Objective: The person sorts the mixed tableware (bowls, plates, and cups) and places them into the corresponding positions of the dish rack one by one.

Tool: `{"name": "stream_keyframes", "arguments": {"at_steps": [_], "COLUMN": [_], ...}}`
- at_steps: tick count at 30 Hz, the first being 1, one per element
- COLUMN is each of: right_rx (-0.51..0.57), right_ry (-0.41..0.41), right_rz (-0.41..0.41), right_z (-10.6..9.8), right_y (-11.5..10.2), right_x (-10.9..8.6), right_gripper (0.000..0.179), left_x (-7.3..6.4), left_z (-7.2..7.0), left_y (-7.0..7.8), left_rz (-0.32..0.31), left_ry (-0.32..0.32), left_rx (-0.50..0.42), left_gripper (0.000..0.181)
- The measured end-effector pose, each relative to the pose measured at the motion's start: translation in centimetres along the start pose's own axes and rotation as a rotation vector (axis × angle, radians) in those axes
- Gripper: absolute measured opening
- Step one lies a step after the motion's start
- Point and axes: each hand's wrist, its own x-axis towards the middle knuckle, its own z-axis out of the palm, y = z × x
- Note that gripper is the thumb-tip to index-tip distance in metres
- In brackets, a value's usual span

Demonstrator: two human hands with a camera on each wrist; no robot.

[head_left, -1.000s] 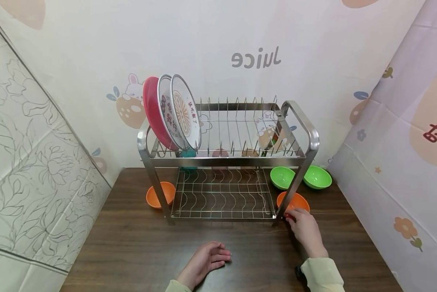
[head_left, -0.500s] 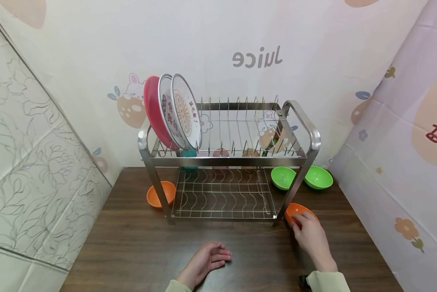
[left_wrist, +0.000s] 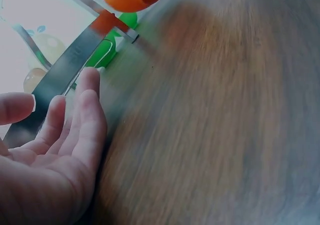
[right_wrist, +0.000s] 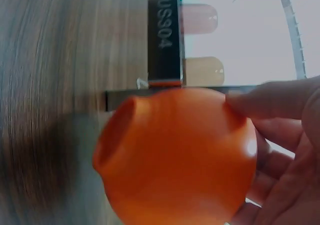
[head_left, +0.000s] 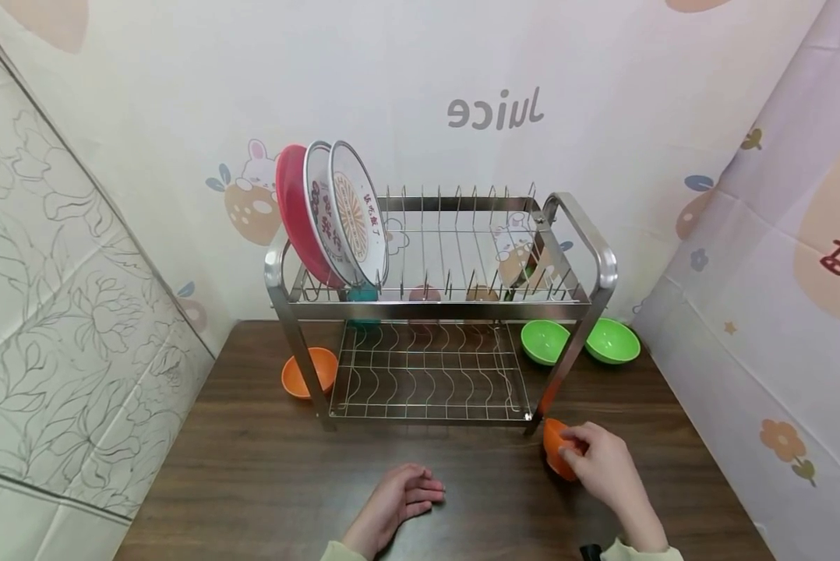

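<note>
Gripped orange bowl [head_left: 555, 450] by rim in right hand [head_left: 601, 461], tipped sideways, held clear of bench [head_left: 490, 510], close to right side of metal rack [head_left: 434, 312]! Rested left hand [head_left: 393, 499] on bench, loosely relaxed. Spotted 2 green bowls [head_left: 612, 341] farther back.

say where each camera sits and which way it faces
Head: worn there, facing forward and down at the silver metal dish rack; left hand and right hand show.
Left wrist: worn there, facing the brown wooden table; left hand shows.
Right wrist: worn there, facing the round orange bowl; right hand shows.
Wrist views share the bowl.
</note>
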Motion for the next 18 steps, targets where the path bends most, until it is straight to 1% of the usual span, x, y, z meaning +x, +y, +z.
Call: {"name": "stream_keyframes", "arguments": {"at_steps": [3, 5, 7, 10, 13, 15, 18], "right_rx": [0.084, 0.153, 0.224, 0.341, 0.480, 0.593, 0.790], "right_ry": [-0.067, -0.113, -0.155, -0.219, -0.282, -0.340, -0.434], "right_rz": [0.005, -0.022, -0.083, -0.209, -0.314, -0.351, -0.372], "right_z": [0.1, 0.4, 1.0, 2.1, 3.1, 3.8, 4.9], "right_y": [-0.6, -0.8, -1.0, -1.4, -1.9, -2.2, -2.3], "right_x": [-0.2, -0.3, -0.5, -0.9, -1.3, -1.5, -1.6], "right_gripper": [0.013, 0.013, 0.013, 0.013, 0.015, 0.016, 0.019], "left_x": [0.0, 0.0, 0.0, 0.0, 0.0, 0.0, 0.1], "left_z": [0.1, 0.1, 0.2, 0.2, 0.2, 0.2, 0.1], "left_y": [0.0, 0.0, 0.1, 0.4, 0.7, 0.9, 1.0], "left_rz": [0.016, 0.027, 0.045, 0.078, 0.099, 0.105, 0.111], "left_ry": [0.015, 0.030, 0.052, 0.085, 0.106, 0.109, 0.100], "left_rx": [-0.009, -0.001, 0.022, 0.070, 0.102, 0.113, 0.127], "left_gripper": [0.028, 0.026, 0.024, 0.026, 0.028, 0.029, 0.027]}}
